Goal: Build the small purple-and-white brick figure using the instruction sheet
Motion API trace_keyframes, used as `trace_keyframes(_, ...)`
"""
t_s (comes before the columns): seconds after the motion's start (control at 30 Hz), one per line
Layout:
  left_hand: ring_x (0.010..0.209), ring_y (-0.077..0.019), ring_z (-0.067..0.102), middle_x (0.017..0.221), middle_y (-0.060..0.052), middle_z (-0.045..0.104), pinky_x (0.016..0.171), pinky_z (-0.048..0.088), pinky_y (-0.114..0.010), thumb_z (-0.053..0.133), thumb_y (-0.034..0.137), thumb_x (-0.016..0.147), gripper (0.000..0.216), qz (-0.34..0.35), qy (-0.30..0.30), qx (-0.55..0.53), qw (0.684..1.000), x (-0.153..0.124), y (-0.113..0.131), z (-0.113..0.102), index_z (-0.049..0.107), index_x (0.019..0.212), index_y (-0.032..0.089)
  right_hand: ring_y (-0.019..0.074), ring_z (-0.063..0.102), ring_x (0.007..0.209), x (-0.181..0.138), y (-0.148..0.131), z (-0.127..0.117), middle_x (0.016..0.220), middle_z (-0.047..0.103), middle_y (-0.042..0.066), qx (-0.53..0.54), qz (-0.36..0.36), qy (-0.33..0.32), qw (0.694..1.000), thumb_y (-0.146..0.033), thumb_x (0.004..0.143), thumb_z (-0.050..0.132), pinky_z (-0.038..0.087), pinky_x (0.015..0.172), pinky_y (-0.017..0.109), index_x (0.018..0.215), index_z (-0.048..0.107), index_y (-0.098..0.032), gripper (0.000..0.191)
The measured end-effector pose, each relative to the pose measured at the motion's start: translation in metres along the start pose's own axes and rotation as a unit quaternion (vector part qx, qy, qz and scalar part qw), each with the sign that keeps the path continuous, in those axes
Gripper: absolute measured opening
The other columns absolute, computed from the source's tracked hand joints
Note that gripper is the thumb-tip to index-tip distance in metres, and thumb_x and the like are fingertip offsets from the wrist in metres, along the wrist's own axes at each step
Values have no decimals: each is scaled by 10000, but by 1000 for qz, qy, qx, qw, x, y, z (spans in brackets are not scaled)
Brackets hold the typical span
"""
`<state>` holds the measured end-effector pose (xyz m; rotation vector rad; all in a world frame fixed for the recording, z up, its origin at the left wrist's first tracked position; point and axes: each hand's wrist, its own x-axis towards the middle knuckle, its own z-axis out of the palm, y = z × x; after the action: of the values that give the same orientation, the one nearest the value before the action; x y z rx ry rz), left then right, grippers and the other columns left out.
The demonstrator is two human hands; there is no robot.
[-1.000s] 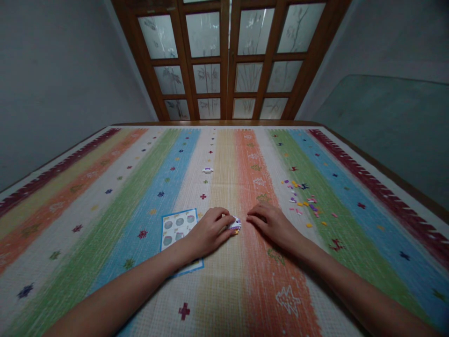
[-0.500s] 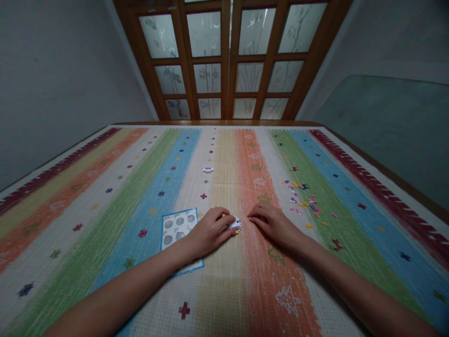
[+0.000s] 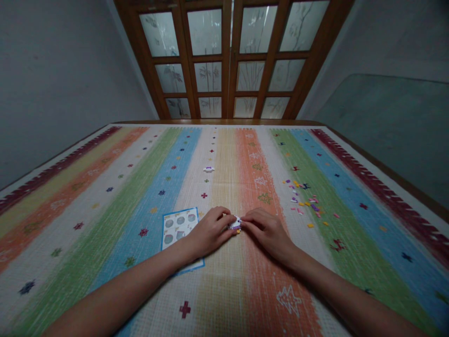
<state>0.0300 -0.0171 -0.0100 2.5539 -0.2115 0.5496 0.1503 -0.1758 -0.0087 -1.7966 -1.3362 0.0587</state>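
Note:
My left hand [image 3: 209, 230] rests on the striped cloth with its fingers curled round a small white and purple brick piece [image 3: 235, 224]. Fingertips of my right hand [image 3: 264, 229] come in from the right and pinch that same piece. Both forearms lie on the cloth. Under my left wrist sits a blue-edged instruction sheet [image 3: 178, 225] printed with round pictures.
Several small loose coloured bricks [image 3: 305, 202] lie scattered on the cloth to the right of my hands. Another small white piece [image 3: 208, 169] sits farther back in the middle. The striped cloth [image 3: 105, 210] covers the whole table. Wooden glass-paned doors [image 3: 224, 61] stand behind.
My right hand has slid left across the cloth until its fingertips touch the small piece in my left hand. My left hand has stayed put.

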Motion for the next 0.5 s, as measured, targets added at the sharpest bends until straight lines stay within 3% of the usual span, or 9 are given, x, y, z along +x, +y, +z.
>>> trace_keyframes(0.23, 891, -195, 563, 958, -104, 594, 786, 501, -352, 552, 286, 868, 199, -8, 0, -6, 1000, 0, 1, -1, 599, 991, 136, 183, 599, 723, -1, 2, 4, 742, 673, 59, -23, -54, 18, 998, -257, 885, 541, 502, 653, 318, 830, 688, -198, 168)
trace_keyframes(0.5, 890, -194, 560, 955, -98, 593, 773, 502, -351, 544, 294, 872, 200, -8, 3, -8, 1000, -1, 0, 0, 600, 995, 147, 192, 622, 752, -1, 0, 3, 757, 692, 48, 12, 9, 27, 1000, -260, 844, 599, 510, 683, 332, 812, 694, -215, 110)
